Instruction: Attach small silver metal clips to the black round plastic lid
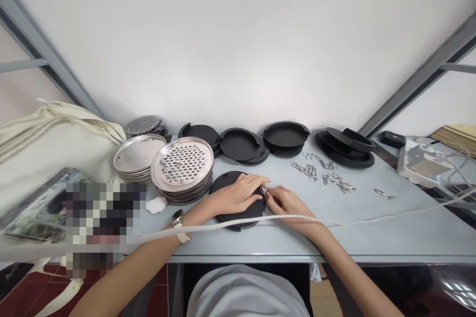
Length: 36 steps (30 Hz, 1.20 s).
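A round black disc lies on the table in front of me, with a small notch near its far edge. My left hand rests on top of it, fingers stretched towards the right rim and thumb apart. At that rim my right hand pinches a small shiny metal clip between thumb and fingers. The clip is partly hidden by the fingertips, so I cannot tell how it sits on the disc. Several wire clips like it lie loose to the right.
Stacked perforated metal grater plates and plain metal plates stand left. Black round trays line the wall. A white cable crosses before my hands. A cloth bag is far left, a white box far right.
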{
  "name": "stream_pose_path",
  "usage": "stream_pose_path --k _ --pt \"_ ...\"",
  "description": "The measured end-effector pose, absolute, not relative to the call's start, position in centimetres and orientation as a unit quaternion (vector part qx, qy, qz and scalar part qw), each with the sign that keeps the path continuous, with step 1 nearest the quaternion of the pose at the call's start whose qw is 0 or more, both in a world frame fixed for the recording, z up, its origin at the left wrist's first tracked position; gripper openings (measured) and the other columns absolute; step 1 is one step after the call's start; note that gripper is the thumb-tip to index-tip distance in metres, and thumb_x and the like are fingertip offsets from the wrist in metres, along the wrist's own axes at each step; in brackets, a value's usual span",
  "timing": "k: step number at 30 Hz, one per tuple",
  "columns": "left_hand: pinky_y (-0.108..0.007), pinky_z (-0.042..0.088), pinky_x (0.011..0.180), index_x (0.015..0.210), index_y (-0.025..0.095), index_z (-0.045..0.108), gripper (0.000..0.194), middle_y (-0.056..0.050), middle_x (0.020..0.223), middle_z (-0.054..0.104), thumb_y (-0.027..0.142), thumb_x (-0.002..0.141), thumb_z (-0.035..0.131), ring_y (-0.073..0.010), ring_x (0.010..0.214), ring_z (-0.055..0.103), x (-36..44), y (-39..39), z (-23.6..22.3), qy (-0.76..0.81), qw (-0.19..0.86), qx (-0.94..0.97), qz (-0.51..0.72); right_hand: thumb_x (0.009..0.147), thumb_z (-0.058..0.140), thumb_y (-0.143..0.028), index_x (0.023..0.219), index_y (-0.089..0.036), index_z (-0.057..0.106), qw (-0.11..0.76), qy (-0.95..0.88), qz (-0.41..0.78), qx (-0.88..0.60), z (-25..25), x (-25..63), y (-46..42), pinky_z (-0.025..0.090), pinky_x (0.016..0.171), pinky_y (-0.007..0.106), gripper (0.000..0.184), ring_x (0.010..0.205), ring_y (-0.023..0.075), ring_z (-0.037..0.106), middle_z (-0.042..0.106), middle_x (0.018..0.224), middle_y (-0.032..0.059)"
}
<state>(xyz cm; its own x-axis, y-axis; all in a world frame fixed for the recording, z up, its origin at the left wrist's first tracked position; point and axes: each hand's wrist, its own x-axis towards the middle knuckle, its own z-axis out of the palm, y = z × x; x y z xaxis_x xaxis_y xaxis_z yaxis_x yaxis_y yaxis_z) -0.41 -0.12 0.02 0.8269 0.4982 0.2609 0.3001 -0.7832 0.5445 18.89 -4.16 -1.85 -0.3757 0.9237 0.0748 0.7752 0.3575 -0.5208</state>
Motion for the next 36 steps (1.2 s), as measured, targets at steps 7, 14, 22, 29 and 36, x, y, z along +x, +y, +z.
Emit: stream_pose_path --k 7,14,22,29,36 --pt "-0.036 0.037 0.097 0.129 0.02 0.034 0.037 -0.01 0.121 0.051 0.016 0.092 0.039 -0.021 0.113 0.048 -0.4 -0.4 0.4 0.208 0.21 0.937 0.187 0.091 0.036 -0.025 0.071 -0.018 0.055 0.172 -0.805 0.199 -0.532 -2.0 18.9 -4.2 0.04 0.064 0.026 0.029 0.066 0.0159 0.055 0.06 0.069 0.0042" --pt "-0.034 0.038 0.095 0.127 0.018 0.035 0.036 -0.01 0.12 0.052 0.013 0.092 0.038 -0.0208 0.112 0.048 -0.3 -0.5 0.4 0.205 0.196 0.941 0.186 0.09 0.036 -0.024 0.072 -0.018 0.055 0.169 -0.803 0.194 -0.538 -2.1 18.9 -4.1 0.04 0.064 0.026 0.028 0.066 0.016 0.055 0.06 0.07 0.0051" --pt "-0.031 0.04 0.094 0.124 0.018 0.036 0.034 -0.007 0.118 0.054 0.01 0.091 0.036 -0.018 0.107 0.051 -0.2 -0.5 0.3 0.23 0.19 0.933 0.2 0.089 0.037 -0.028 0.061 -0.02 0.044 0.183 -0.788 0.185 -0.559 -2.0 18.9 -4.5 0.032 0.052 0.024 0.031 0.051 0.012 0.046 0.05 0.056 -0.0012" --pt "-0.035 0.04 0.094 0.122 0.017 0.039 0.032 -0.008 0.115 0.055 0.019 0.09 0.044 -0.0203 0.106 0.051 -0.1 -0.5 0.2 0.257 0.133 0.932 0.22 0.093 0.032 -0.03 0.066 -0.021 0.041 0.197 -0.788 0.184 -0.553 -2.1 19.0 -4.3 0.031 0.053 0.024 0.029 0.052 0.0123 0.046 0.051 0.059 -0.0015" --pt "-0.032 0.045 0.084 0.106 0.019 0.048 0.023 -0.003 0.093 0.057 0.029 0.086 0.053 -0.0183 0.09 0.055 0.0 -0.2 -0.7 0.32 0.156 0.904 0.238 0.096 0.027 -0.032 0.071 -0.021 0.042 0.185 -0.796 0.208 -0.538 -1.9 18.7 -4.0 0.035 0.058 0.024 0.031 0.06 0.0138 0.05 0.054 0.065 0.0"
